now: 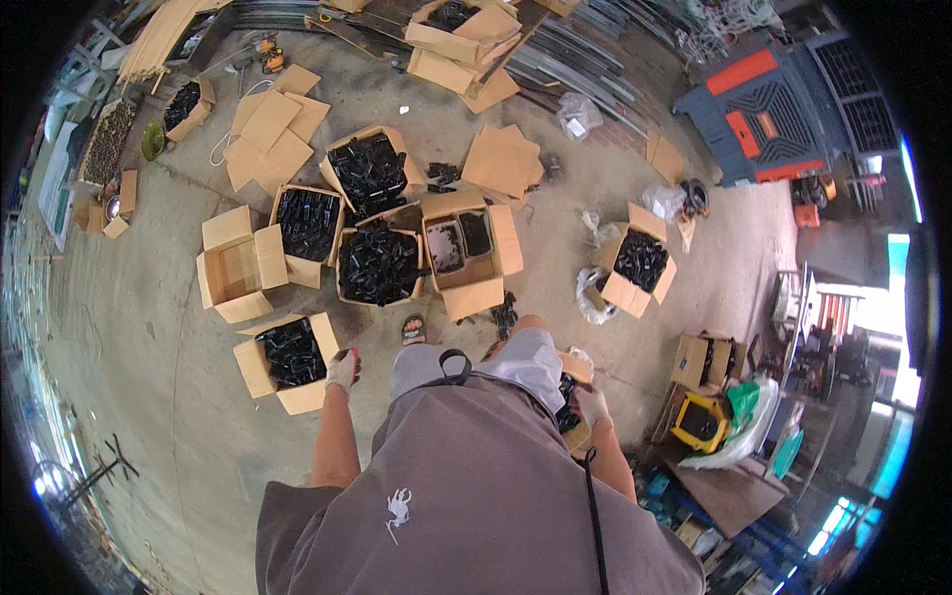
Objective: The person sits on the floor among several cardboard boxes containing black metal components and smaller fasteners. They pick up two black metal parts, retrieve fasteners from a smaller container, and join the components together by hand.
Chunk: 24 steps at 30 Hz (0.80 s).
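Observation:
My left hand (343, 370), in a pale glove with dark red on the fingers, hangs beside the right flap of an open cardboard box (257, 369) filled with black plastic parts (293, 354). Its fingers look curled; whatever they may hold is too small to make out. At my right thigh, my gloved right hand (593, 405) is at the edge of another cardboard box (577, 366), partly hidden by my leg, with black parts (567, 402) inside. The fingers of that hand are mostly hidden. In front of my feet, several open boxes of black parts (378, 262) stand close together.
An empty open box (234, 271) stands front left, and a box with two inner bins (458, 299) front centre. Flattened cardboard (501, 164) lies beyond. To the right are another filled box (641, 260), plastic bags (593, 302) and a yellow container (700, 423). A large grey-and-orange machine (764, 119) is far right.

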Motion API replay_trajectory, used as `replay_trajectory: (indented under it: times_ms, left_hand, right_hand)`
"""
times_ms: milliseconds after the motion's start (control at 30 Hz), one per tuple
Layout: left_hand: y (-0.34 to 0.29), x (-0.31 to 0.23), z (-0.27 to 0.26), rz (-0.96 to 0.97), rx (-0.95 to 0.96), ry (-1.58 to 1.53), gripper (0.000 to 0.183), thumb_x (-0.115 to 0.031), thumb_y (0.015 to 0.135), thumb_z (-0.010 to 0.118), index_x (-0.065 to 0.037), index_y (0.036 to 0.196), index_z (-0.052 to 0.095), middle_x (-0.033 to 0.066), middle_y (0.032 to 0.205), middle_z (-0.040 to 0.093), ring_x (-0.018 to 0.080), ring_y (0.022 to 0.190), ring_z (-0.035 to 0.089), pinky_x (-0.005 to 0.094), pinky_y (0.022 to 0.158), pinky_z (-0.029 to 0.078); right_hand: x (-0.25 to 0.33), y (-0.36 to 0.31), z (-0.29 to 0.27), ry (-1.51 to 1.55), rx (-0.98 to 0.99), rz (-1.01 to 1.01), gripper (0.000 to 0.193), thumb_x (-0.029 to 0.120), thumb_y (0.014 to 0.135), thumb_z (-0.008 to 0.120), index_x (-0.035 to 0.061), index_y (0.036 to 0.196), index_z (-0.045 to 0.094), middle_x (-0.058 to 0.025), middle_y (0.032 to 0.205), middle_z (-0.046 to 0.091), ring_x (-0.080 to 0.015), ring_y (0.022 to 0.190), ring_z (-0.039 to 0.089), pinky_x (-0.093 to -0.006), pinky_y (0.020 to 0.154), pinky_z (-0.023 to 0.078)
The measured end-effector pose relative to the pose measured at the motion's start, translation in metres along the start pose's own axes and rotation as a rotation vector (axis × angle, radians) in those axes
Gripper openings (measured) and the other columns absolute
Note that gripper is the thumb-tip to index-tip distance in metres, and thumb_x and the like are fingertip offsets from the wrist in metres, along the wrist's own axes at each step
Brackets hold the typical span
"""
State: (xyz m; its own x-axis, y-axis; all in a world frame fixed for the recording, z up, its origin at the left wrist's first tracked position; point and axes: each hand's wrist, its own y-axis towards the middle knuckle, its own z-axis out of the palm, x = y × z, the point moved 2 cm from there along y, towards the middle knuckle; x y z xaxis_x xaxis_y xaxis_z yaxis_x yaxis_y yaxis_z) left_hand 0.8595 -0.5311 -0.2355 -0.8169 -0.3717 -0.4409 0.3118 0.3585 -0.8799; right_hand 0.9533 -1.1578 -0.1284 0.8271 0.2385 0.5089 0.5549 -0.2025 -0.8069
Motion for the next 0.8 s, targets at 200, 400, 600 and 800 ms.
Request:
replay_trajectory:
  times_ms: [200, 400, 600, 800]
  left_hand:
    - [-0.014, -0.016, 0.045, -0.075, -0.158, -0.197, 0.014, -0.032, 0.097, 0.058, -0.020, 0.099, 0.064, -0.0062, 0.075, 0.058, 0.0096, 0.062, 0.053, 0.0294, 0.052, 0.043]
    - [-0.050, 0.037, 0.155, -0.214, -0.340, -0.483, 0.015, -0.033, 0.100, 0.057, -0.020, 0.092, 0.060, -0.0056, 0.068, 0.050, 0.0093, 0.054, 0.047, 0.0286, 0.046, 0.035]
    - [-0.161, -0.003, 0.357, -0.296, -0.402, -0.486, 0.025, -0.036, 0.096, 0.063, -0.016, 0.112, 0.065, -0.0026, 0.089, 0.065, 0.0124, 0.076, 0.061, 0.0359, 0.063, 0.050]
    - [-0.170, -0.031, 0.444, -0.214, -0.379, -0.709, 0.029, -0.035, 0.096, 0.064, -0.014, 0.116, 0.065, -0.0017, 0.091, 0.066, 0.0135, 0.078, 0.061, 0.0333, 0.065, 0.050]
  right_hand:
    - [0.049, 0.128, -0.088, -0.232, 0.060, 0.254, 0.022, 0.020, 0.092, 0.064, 0.0076, 0.110, 0.061, -0.0044, 0.081, 0.064, -0.0164, 0.061, 0.062, -0.0319, 0.052, 0.051]
    - [0.215, 0.327, -0.180, -0.556, 0.107, 0.023, 0.011, 0.019, 0.091, 0.064, 0.0080, 0.096, 0.064, -0.0033, 0.071, 0.062, -0.0172, 0.058, 0.061, -0.0336, 0.048, 0.050]
    - [0.493, 0.401, -0.194, -0.061, 0.236, -0.302, 0.006, 0.013, 0.099, 0.057, 0.0092, 0.104, 0.059, -0.0002, 0.074, 0.055, -0.0102, 0.055, 0.050, -0.0255, 0.045, 0.039]
    - [0.567, 0.503, -0.190, -0.345, 0.306, -0.283, 0.008, 0.014, 0.098, 0.059, 0.0122, 0.105, 0.057, -0.0004, 0.071, 0.052, -0.0107, 0.055, 0.048, -0.0264, 0.044, 0.037]
